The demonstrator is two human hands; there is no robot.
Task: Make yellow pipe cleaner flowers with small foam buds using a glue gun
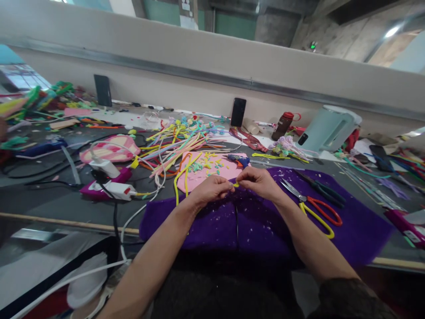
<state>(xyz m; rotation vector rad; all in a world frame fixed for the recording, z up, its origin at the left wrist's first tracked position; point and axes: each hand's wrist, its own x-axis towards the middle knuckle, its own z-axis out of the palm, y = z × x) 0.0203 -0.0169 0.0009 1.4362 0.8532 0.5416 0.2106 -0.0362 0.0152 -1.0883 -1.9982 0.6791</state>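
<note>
My left hand (pixel 214 188) and my right hand (pixel 260 182) meet above a purple cloth (pixel 357 230). Both are closed in a pinch on a short yellow pipe cleaner piece (pixel 236 185), whose ends the fingertips partly hide. Just beyond them lies a pink sheet (pixel 191 182) scattered with small yellow and green pieces. Long yellow pipe cleaners (pixel 176 184) hang over its left side. A blue tool (pixel 239 160), perhaps a glue gun, rests at the sheet's far right corner. Right of my right hand are scissors (pixel 307 199) with red and yellow handles and dark-handled pliers (pixel 323 188).
Bundles of coloured pipe cleaners (pixel 186 144) spread behind the sheet. A purple power strip (pixel 106 184) with plugs and cables sits left. Toward the back stand a phone (pixel 238 112), a brown bottle (pixel 283 126) and a light-blue kettle-like container (pixel 330 128). Part of another person shows at far left.
</note>
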